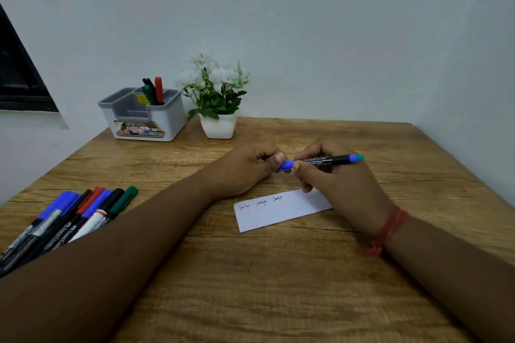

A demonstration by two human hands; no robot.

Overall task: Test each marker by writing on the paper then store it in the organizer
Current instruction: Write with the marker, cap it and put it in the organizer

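A wooden table (278, 287) stands in a corner of plain white walls (306, 22); a dark window frame (19, 78) sits far left of the hands

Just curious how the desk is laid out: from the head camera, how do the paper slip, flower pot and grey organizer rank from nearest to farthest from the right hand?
1. Paper slip, under the right hand.
2. Flower pot, behind, leftward.
3. Grey organizer, far back left.

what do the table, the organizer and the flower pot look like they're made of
Table: wood or a wood-look laminate, matte, with brown grain lines and dark cracks; which of the two can't be told.
Organizer: likely moulded plastic, smooth white walls with a grey insert and a printed label.
Flower pot: glossy white, plastic or glazed ceramic; the soft sheen leaves it open.
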